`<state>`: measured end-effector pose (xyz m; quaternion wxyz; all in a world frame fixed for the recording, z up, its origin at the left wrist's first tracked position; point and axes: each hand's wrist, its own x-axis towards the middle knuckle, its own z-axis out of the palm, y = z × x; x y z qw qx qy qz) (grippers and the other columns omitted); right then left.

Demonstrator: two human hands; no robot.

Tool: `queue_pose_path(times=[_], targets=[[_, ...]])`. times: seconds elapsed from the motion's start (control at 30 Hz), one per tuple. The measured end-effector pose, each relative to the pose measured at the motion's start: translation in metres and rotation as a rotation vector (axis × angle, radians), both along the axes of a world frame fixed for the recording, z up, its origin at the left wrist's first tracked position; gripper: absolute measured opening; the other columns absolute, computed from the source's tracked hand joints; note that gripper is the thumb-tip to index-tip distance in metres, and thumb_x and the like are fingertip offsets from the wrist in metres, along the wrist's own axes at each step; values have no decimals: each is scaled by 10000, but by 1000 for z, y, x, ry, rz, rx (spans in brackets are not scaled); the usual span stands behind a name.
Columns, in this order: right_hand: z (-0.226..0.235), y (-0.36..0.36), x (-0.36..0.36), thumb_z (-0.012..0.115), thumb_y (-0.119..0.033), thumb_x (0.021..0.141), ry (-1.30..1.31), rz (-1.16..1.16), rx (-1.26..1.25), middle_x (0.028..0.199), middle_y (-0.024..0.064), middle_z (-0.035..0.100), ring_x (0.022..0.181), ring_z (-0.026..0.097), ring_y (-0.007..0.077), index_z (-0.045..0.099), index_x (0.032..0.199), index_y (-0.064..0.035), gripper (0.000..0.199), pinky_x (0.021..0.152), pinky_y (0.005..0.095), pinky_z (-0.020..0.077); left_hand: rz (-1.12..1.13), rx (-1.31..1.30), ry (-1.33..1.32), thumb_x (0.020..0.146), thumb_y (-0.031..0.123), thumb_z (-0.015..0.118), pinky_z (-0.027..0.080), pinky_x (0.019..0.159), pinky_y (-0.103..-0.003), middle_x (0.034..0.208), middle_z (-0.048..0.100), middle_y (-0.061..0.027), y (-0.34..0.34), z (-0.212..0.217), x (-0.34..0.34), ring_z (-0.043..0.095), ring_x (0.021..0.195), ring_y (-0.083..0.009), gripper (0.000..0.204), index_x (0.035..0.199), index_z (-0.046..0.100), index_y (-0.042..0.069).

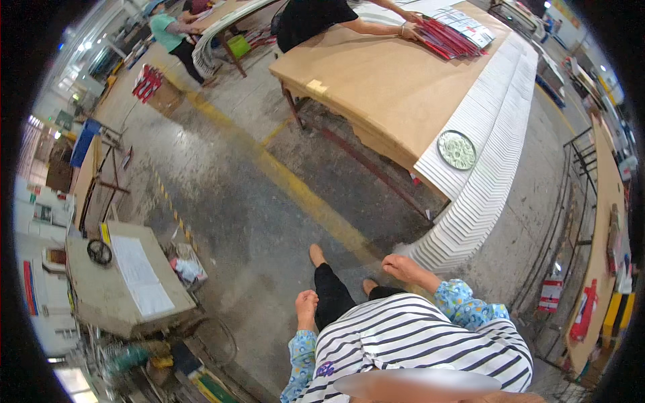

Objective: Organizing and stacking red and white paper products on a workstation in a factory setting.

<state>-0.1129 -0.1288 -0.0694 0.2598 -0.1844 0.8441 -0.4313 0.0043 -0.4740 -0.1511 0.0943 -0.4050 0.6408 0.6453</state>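
Observation:
My left hand (307, 306) hangs beside my dark trousers, fingers curled into a loose fist, and nothing shows in it. On the other side, my right hand (404, 269) is held forward with its fingers closed, and I see nothing in it either. It is nearest to a long row of stacked white sheets (463, 232), which drapes over the corner of a brown-topped table (376, 101); hand and sheets look apart. A round dish of pale green pieces (457, 150) rests on the sheets.
A co-worker (312, 23) leans over the far table end, hands on red folded pieces (450, 39). Another person (173, 37) stands far left. A machine with a slanted top (131, 272) is at left; a long table (600, 255) is at right. A yellow line (295, 188) crosses the floor.

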Motion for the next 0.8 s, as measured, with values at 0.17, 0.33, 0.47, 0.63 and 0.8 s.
queue_pose_path(times=[0.17, 0.33, 0.47, 0.63, 0.8], targets=[[0, -27, -28, 547, -168, 884, 60, -173, 40, 944, 167, 621, 877, 604, 348, 609, 981, -18, 189, 741, 421, 473, -184, 52, 3, 834, 114, 580, 477, 578, -234, 805, 638, -43, -43, -11, -99, 597, 668, -110, 159, 972, 608, 40], [17, -39, -40, 538, -181, 892, 15, -285, 92, 982, 170, 623, 916, 602, 345, 616, 998, -18, 209, 769, 421, 473, -305, 11, 75, 839, 86, 562, 479, 567, -247, 776, 632, -34, -66, -29, -192, 590, 655, -106, 127, 948, 608, 39], [23, -36, -40, 531, -192, 910, -46, -436, 106, 1009, 175, 627, 921, 605, 343, 623, 1025, -10, 234, 783, 410, 479, -506, -37, 108, 857, 118, 600, 470, 569, -239, 775, 616, -39, -47, -20, -275, 574, 642, -106, 154, 979, 608, 25], [31, -54, -56, 587, -157, 884, 41, -663, 4, 947, 156, 626, 863, 619, 297, 617, 1015, -7, 202, 753, 372, 491, -735, -64, 387, 863, 148, 634, 462, 609, -256, 832, 622, -36, 9, 5, -385, 578, 707, -109, 224, 1028, 604, 0], [41, -44, -108, 603, -136, 871, 177, -846, -63, 923, 126, 630, 865, 622, 234, 608, 1032, -7, 207, 745, 333, 489, -848, -30, 564, 872, 155, 634, 466, 660, -255, 896, 625, -46, 76, 37, -440, 587, 798, -110, 240, 1051, 597, -1]])
